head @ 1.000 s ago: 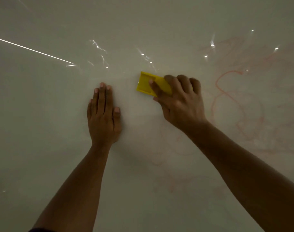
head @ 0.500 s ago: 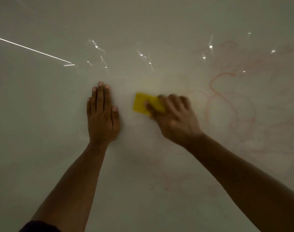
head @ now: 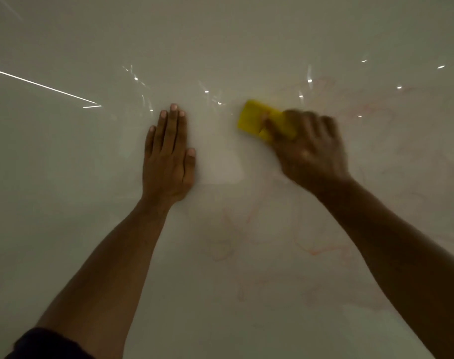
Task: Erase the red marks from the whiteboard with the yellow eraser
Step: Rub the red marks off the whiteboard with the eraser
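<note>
On the whiteboard (head: 65, 177), right hand (head: 311, 149) gripping yellow eraser (head: 257, 117) swept right; we note red marks (head: 316, 251) fainter; left hand (head: 169, 156) flat.

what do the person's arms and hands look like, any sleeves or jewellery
Both forearms are bare. The left hand shows no ring, watch or glove, and its fingers have short, plain nails. A dark sleeve edge shows at the bottom left, on the left arm. The right hand is motion-blurred; no glove or band is visible on it, and no sleeve is in view on that arm.
</note>
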The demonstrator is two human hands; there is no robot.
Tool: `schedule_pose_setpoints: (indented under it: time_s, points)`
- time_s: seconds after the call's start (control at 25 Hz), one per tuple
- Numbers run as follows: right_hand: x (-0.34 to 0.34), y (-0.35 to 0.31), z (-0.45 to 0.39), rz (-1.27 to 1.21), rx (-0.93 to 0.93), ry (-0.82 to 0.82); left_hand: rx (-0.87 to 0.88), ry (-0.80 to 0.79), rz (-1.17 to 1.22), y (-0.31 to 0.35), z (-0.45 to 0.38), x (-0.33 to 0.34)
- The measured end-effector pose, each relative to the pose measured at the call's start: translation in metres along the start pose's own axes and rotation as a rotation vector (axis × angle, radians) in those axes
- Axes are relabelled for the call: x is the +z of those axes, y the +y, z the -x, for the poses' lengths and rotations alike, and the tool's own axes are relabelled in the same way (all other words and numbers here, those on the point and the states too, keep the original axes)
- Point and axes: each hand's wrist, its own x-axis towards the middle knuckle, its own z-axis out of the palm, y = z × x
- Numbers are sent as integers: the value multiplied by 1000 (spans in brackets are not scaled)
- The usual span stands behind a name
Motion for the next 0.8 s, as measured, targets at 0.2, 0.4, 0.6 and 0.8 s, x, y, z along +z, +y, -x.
schedule_pose_setpoints:
  time_s: [0.2,0.4,0.6,0.8]
  points:
    - [0,-9,4,-47,165,-31,75,13,-20,2,-15,2]
    - [-4,26,2,48,190,-25,54,23,1,5,-19,2]
    - [-3,-22,9,-113,50,-59,-1,71,23,11,-18,4]
    - [-6,18,0,-22,196,-49,-17,79,35,13,-16,3]
